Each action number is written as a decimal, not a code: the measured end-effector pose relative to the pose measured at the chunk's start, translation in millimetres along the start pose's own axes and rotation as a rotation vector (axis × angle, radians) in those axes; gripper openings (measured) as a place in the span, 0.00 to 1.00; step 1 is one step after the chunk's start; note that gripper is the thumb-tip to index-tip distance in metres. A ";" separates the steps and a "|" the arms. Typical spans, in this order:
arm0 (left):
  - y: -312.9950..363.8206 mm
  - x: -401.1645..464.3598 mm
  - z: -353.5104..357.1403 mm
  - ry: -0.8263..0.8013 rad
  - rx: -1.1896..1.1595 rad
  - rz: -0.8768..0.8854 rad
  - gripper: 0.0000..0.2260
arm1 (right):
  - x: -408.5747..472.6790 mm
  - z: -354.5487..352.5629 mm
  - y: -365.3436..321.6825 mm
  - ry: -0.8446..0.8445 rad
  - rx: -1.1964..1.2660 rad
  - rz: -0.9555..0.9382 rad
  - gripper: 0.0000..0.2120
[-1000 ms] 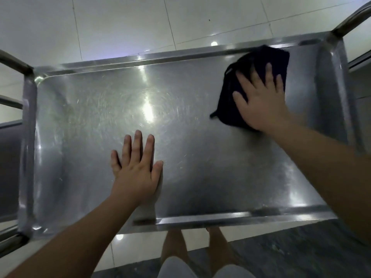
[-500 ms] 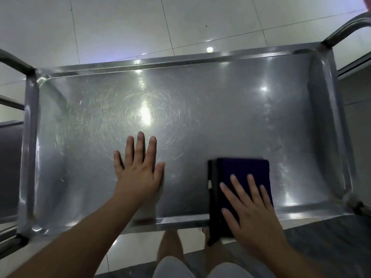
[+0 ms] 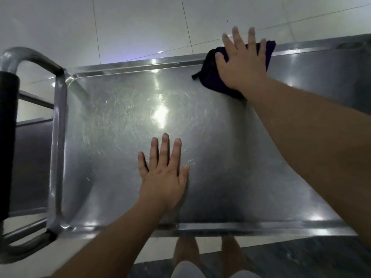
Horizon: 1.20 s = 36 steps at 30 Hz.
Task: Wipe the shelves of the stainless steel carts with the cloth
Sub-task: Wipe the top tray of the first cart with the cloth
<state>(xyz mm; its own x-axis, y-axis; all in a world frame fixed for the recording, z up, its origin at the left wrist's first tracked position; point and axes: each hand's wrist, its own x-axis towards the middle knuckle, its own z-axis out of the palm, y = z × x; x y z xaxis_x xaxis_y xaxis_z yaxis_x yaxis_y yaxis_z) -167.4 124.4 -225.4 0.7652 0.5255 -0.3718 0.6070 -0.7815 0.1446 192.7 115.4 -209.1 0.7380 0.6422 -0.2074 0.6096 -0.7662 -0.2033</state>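
The top shelf of a stainless steel cart fills the view, scratched and shiny with a raised rim. A dark folded cloth lies at the shelf's far rim, right of centre. My right hand presses flat on the cloth with straight fingers that reach past the far edge. My left hand rests flat on the shelf near its front edge, fingers spread, holding nothing.
The cart's tubular push handle with a black grip stands at the left end. A lower shelf shows beneath it. Pale floor tiles lie beyond the cart, dark flooring on my side by my legs.
My right hand has pushed the cloth from the shelf's front edge up to the far rim. My left hand has stayed flat in place. The view has shifted to the left.
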 end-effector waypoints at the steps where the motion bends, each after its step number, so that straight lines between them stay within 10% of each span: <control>1: 0.0 -0.1 -0.1 -0.001 -0.001 0.000 0.31 | -11.1 3.4 -4.1 0.001 -0.006 -0.048 0.33; 15: 0.1 -0.7 -5.1 -0.037 -0.066 -0.005 0.30 | -424.9 74.6 1.3 -0.204 -0.125 -0.297 0.27; 30: 3.4 0.4 -8.5 -0.034 -0.088 -0.005 0.30 | -83.5 32.1 -62.3 -0.041 0.001 -0.110 0.29; 36: -0.1 2.8 -5.5 -0.024 -0.095 0.002 0.29 | -84.1 33.4 -69.1 -0.042 -0.026 -0.110 0.29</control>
<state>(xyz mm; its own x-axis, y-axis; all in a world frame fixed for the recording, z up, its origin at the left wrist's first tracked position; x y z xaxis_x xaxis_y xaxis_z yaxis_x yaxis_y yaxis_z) -164.1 127.8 -221.5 0.7616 0.5155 -0.3928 0.6242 -0.7464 0.2307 78.9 115.1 -209.6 0.6536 0.7227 -0.2249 0.6940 -0.6908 -0.2027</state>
